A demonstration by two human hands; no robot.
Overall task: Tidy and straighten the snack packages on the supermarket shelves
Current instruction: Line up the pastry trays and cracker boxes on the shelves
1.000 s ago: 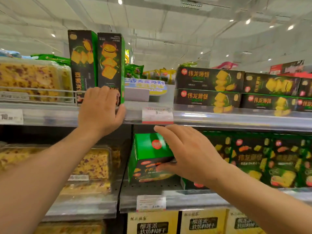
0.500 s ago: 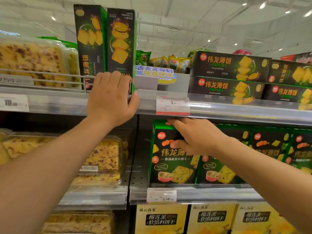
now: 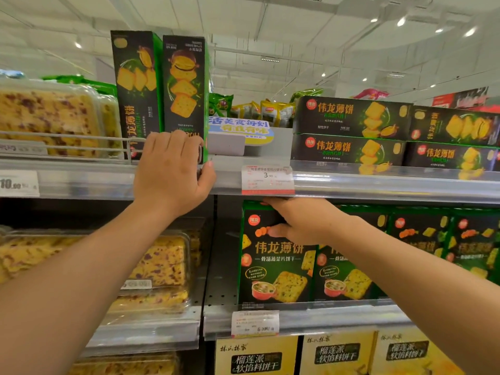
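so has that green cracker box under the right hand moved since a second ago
Yes. The green cracker box was tipped, its top panel facing out; it now stands upright, front facing out, against the shelf edge, with the right hand gripping its top.

A supermarket aisle under a white ceiling with small round recessed lights and a ceiling vent; grey metal shelving runs across in tiers; paper price tags sit on the clear shelf edges.
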